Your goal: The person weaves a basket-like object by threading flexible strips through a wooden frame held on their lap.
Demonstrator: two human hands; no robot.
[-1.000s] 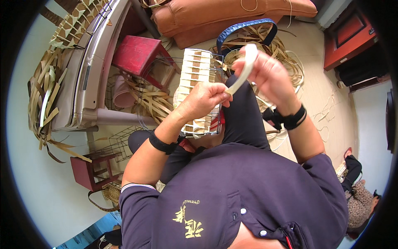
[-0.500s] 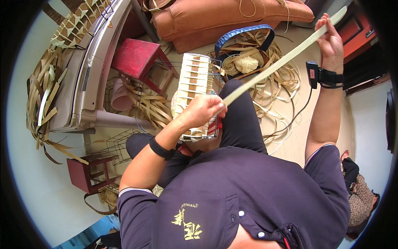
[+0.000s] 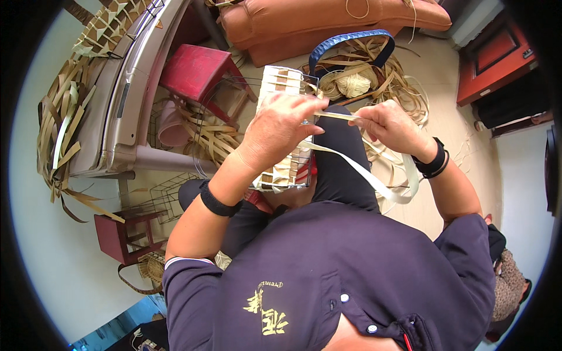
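Note:
A wire-framed basket, partly woven with cream and brown strips, stands upright between my knees. My left hand lies over its upper right side, thumb and fingers apart, hiding part of the weave. A flat cream strip stretches from the basket's edge, between that thumb and forefinger, to my right hand. There my right thumb and fingers pinch it. The strip's slack hangs in a loop over my right thigh, between the basket and my right wrist.
Loose strips and a ball of cream cord lie on the floor beyond my right knee, beside a blue-wrapped handle. A red stool and a grey table-like machine stand left. Behind is a brown sofa.
My right hand has come down and inward from the far upper right. The strip, stretched out long before, now runs short between my hands and hangs in a loop. My left hand's fingers have spread.

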